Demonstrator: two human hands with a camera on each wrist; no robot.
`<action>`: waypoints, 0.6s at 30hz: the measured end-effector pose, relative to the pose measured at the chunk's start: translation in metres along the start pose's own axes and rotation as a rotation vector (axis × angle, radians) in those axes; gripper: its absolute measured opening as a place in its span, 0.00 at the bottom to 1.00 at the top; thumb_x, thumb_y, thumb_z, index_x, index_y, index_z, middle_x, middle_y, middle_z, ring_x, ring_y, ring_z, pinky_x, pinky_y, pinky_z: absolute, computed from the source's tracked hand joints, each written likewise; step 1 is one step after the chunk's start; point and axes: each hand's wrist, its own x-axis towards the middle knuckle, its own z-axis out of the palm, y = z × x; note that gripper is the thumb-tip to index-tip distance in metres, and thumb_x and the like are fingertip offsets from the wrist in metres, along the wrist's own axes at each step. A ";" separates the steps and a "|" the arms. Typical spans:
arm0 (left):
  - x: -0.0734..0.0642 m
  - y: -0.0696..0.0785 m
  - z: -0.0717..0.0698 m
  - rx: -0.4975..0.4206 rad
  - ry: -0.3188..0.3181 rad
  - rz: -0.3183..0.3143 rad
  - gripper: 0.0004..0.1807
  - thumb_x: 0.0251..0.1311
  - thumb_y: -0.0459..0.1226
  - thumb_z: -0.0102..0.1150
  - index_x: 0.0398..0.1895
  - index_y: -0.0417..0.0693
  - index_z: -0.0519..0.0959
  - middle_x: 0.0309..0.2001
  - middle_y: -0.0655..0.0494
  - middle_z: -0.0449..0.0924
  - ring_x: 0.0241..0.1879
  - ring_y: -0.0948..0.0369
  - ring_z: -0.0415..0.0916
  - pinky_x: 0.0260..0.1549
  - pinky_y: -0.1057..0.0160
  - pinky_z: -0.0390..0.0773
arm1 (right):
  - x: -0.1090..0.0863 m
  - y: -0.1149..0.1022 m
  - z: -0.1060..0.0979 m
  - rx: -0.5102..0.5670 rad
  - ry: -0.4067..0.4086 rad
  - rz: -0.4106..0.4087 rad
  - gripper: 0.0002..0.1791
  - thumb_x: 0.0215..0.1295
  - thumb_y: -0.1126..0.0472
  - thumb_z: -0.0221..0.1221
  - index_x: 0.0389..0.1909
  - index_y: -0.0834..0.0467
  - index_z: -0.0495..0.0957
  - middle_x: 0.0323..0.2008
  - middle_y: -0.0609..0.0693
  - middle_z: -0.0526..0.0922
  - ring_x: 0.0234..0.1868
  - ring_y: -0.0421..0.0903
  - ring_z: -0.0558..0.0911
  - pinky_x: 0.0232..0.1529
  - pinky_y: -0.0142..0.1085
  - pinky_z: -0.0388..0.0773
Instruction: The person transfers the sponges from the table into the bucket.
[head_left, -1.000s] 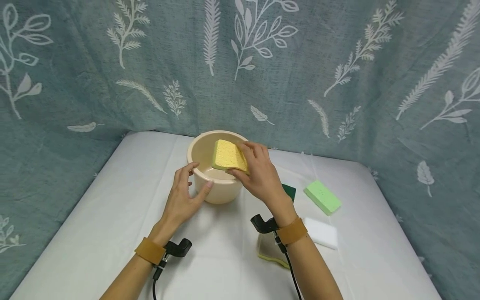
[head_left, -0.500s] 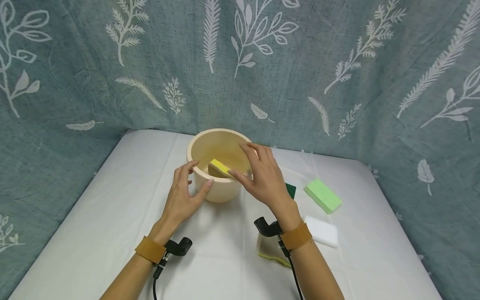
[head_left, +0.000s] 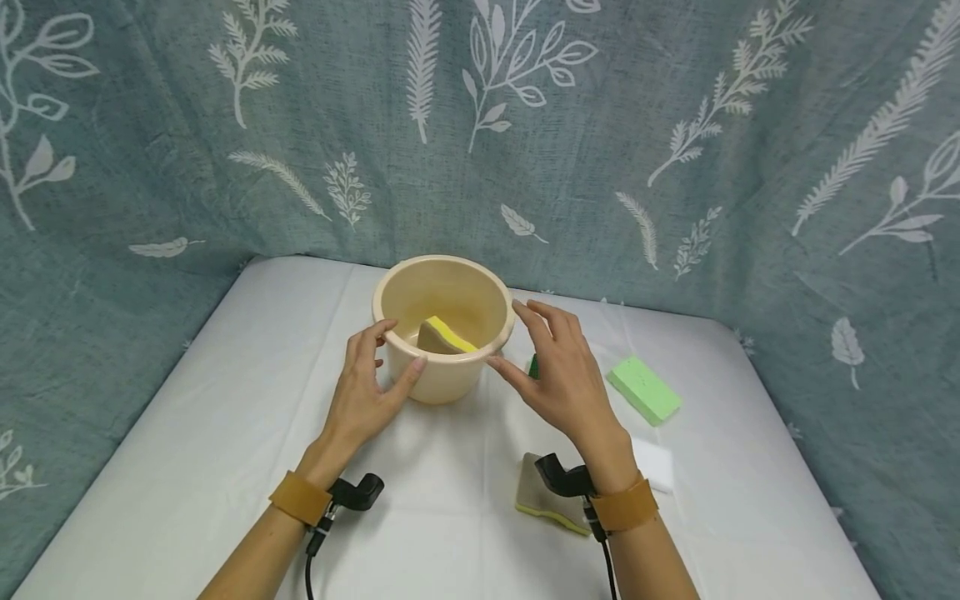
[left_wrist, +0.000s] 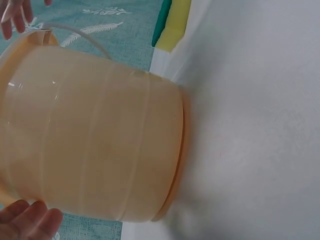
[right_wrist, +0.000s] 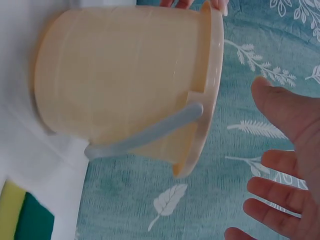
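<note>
A cream bucket (head_left: 442, 379) stands upright on the white-covered table. Inside it leans a sponge (head_left: 442, 337) with a wavy yellow edge and a brownish face. My left hand (head_left: 367, 383) rests against the bucket's near left side, index finger and thumb spread along the rim. Its fingers lie loosely at the wall in the left wrist view. Just right of the rim is my right hand (head_left: 562, 375), fingers spread and holding nothing; the right wrist view shows a gap between that hand and the bucket.
A wavy brown-and-yellow sponge (head_left: 551, 496) lies near my right wrist. Further right are a light green sponge (head_left: 645, 392) and a white block (head_left: 655, 465). Beside the bucket sits a dark green and yellow sponge (right_wrist: 32, 220). Patterned teal cloth (head_left: 300, 125) hangs behind the table.
My right hand held the sponge over the bucket, lowered it inside, let it go and drew back to the right. The left hand stays at the rim.
</note>
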 end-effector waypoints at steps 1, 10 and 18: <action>0.000 0.000 0.001 0.001 0.001 -0.001 0.39 0.65 0.50 0.66 0.74 0.48 0.62 0.69 0.40 0.62 0.65 0.48 0.66 0.59 0.46 0.77 | -0.003 0.002 -0.002 -0.001 -0.005 0.008 0.42 0.63 0.44 0.71 0.73 0.57 0.68 0.68 0.61 0.70 0.69 0.60 0.69 0.63 0.58 0.73; 0.000 0.002 0.001 0.004 -0.004 0.001 0.39 0.65 0.50 0.66 0.75 0.49 0.62 0.69 0.41 0.61 0.65 0.48 0.66 0.59 0.45 0.77 | -0.030 0.011 -0.014 -0.010 -0.041 0.076 0.45 0.61 0.44 0.72 0.75 0.56 0.66 0.70 0.59 0.69 0.70 0.59 0.67 0.62 0.57 0.74; 0.001 0.001 0.001 -0.004 0.000 -0.002 0.39 0.66 0.50 0.66 0.75 0.49 0.62 0.70 0.41 0.61 0.65 0.48 0.66 0.59 0.46 0.77 | -0.054 0.022 -0.019 -0.019 -0.032 0.073 0.45 0.59 0.46 0.74 0.73 0.58 0.67 0.68 0.60 0.71 0.67 0.59 0.70 0.61 0.56 0.75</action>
